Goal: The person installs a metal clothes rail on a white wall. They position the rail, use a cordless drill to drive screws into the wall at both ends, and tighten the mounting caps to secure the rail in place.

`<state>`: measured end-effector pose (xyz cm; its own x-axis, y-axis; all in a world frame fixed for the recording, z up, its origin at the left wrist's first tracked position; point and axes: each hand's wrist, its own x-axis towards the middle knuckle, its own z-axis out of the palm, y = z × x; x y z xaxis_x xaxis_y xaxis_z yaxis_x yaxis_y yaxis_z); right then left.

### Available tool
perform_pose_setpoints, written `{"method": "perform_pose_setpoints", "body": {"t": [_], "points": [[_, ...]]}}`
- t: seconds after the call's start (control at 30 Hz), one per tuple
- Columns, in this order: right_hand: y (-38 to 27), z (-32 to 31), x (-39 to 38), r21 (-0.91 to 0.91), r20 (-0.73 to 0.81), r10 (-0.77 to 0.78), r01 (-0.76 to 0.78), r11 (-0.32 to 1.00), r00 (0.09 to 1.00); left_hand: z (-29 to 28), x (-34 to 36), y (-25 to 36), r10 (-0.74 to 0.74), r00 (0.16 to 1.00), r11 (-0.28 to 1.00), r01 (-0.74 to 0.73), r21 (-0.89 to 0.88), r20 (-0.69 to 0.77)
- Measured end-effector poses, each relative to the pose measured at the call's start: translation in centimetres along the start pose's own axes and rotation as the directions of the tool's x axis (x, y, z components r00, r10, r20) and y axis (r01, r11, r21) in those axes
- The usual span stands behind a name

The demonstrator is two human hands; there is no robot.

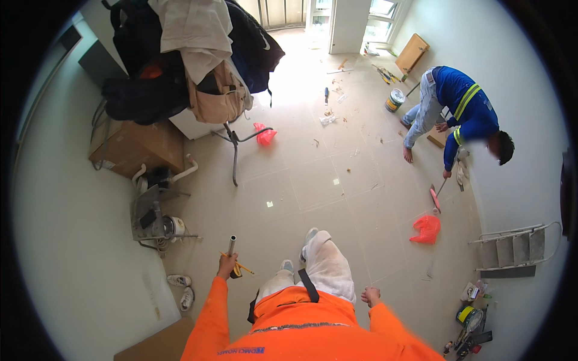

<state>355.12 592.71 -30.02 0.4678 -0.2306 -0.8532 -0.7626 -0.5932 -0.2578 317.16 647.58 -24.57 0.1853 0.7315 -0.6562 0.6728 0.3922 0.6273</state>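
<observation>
My left hand is closed around a short metal tube, which points away from me. A thin yellow pencil sticks out from the same hand. Below it shows a small black-and-yellow thing, perhaps a tape measure, partly hidden by the hand. My right hand hangs beside my right leg with its fingers curled, and nothing shows in it. Both arms wear orange sleeves.
At right, a person in blue bends over a pink-headed broom near a red plastic bag. A step ladder stands by the right wall. Bags hang on a rack at left, beside a cardboard box. Debris dots the tiles.
</observation>
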Motion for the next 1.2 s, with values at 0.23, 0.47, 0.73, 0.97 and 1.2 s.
{"method": "perform_pose_setpoints", "body": {"t": [0.23, 0.47, 0.73, 0.97, 1.2], "points": [[-16.2, 4.0, 4.2, -0.013, 0.090, 0.108, -0.107, 0.994, 0.990, 8.7, 11.9, 31.7, 0.310, 0.938, 0.950, -0.311, -0.015, 0.155], [-56.9, 18.7, 5.7, -0.083, 0.204, -0.436, 0.459, 0.884, 0.877, 15.6, 16.7, 59.2, 0.398, 0.836, 0.914, -0.330, -0.235, 0.376], [-97.2, 21.5, -13.8, 0.174, 0.641, -0.765, 0.959, 0.225, 0.063, 16.6, 21.7, 80.4, 0.552, 0.587, 0.828, -0.302, -0.473, 0.592], [-113.8, 29.5, -19.8, 0.105, 0.814, -0.575, 0.953, 0.284, 0.082, 18.6, 31.9, 95.7, 0.671, 0.546, 0.622, -0.048, -0.781, 0.501], [-126.9, 37.4, -17.8, 0.290, 0.770, -0.628, 0.939, 0.185, -0.114, 14.8, 39.2, 106.4, 0.599, 0.766, 0.543, -0.172, -0.822, 0.235]]}}
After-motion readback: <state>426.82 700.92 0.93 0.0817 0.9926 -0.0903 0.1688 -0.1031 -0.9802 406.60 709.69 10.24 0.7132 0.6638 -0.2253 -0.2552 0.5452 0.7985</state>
